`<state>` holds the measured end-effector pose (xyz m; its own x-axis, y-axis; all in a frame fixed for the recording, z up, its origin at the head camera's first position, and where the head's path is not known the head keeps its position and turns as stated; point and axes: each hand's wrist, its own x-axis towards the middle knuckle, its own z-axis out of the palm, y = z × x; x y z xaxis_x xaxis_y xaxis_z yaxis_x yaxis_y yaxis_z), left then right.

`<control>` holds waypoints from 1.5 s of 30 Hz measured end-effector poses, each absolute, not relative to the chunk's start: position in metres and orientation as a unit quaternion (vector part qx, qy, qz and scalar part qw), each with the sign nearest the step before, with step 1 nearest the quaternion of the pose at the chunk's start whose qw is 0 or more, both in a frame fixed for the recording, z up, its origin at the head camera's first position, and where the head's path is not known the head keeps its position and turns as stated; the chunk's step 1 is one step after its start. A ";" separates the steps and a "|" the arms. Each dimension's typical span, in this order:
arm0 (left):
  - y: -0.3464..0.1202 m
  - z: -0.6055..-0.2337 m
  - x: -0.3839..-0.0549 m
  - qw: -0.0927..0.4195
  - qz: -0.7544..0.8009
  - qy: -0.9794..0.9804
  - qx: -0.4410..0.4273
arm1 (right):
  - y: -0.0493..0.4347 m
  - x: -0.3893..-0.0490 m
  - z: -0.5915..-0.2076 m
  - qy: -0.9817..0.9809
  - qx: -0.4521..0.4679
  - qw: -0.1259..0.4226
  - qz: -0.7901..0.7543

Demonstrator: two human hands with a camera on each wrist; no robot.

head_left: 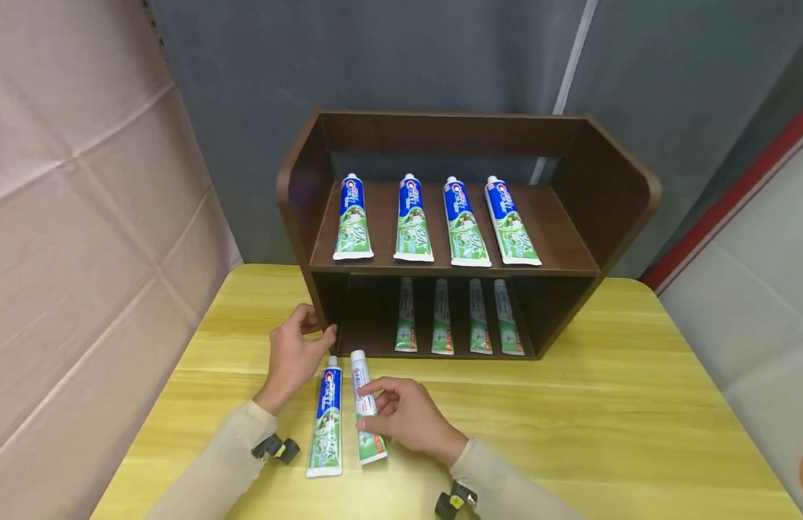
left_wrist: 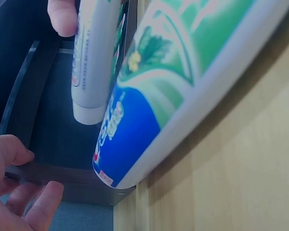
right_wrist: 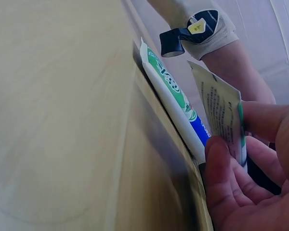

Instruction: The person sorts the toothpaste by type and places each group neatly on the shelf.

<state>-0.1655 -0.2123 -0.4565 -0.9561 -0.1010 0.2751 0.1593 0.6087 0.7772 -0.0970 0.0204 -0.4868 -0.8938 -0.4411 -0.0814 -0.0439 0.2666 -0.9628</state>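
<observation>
My right hand pinches a white and green toothpaste tube between thumb and fingers, its cap toward the shelf. In the right wrist view the printed back of this tube shows, lifted over the tabletop. Just left of it a blue and green toothpaste tube lies on the table, cap also toward the shelf. My left hand grips the lower front edge of the left side panel of a dark brown two-tier shelf. In the left wrist view the thumb and fingers of that hand sit on either side of the panel.
On the upper tier several blue and green tubes lie in a row. Several white and green tubes lie on the lower tier, right of its left end. The shelf stands on a yellow wooden table before a grey curtain.
</observation>
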 end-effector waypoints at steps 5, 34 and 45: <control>-0.214 -0.455 -0.167 0.141 -0.443 -0.885 -0.021 | 0.023 -0.101 -0.485 0.769 -0.161 0.158 -0.598; -0.221 -0.452 -0.170 0.102 -0.461 -0.881 -0.022 | 0.028 -0.125 -0.472 0.758 -0.154 0.117 -0.623; -0.226 -0.454 -0.169 0.121 -0.463 -0.877 -0.046 | 0.027 -0.137 -0.471 0.759 -0.128 0.106 -0.629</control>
<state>-0.1695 -0.2260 -0.4542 -0.9663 -0.0321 0.2555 0.1930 0.5665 0.8012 -0.1366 0.0268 -0.4710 -0.9448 -0.3278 0.0010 -0.0621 0.1759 -0.9824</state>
